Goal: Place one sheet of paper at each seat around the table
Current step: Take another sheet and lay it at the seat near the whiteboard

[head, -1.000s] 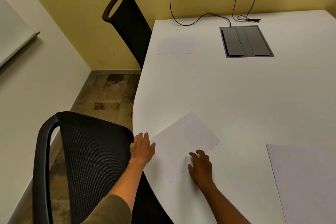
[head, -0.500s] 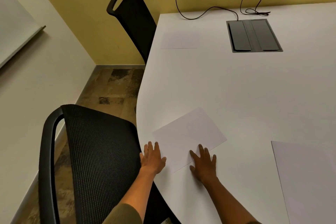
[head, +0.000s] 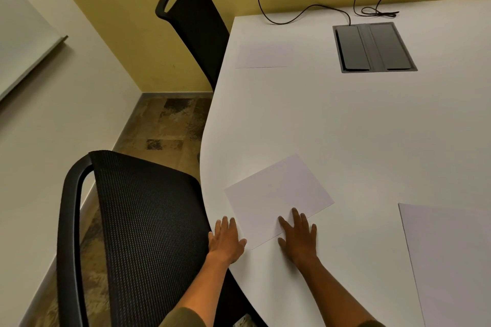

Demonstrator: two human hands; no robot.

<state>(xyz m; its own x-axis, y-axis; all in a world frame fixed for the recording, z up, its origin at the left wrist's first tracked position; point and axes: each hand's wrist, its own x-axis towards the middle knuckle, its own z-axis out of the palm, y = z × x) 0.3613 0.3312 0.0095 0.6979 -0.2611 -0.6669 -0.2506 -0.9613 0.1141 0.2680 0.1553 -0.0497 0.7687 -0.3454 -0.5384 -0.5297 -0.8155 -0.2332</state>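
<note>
The sheet of paper (head: pixel 279 199) lies flat on the white table (head: pixel 345 127), near the edge beside the near mesh chair (head: pixel 138 233). The right hand (head: pixel 299 237) presses its near edge with fingers straight and spread — the left hand (head: pixel 225 240) rests flat on the table edge, just beside the sheet.

Soft, even indoor light falls from above, fairly dim and warm, giving the yellow wall (head: pixel 127 34) a muddy tone. The white tabletop (head: pixel 345 127) reads greyish with no glare, and pale sheets barely stand out against it. Faint, short shadows sit under the right hand (head: pixel 299 239) and left hand (head: pixel 225 240). Straight lines bow near the picture's edges from the wide lens, and fine detail looks slightly soft throughout
</note>
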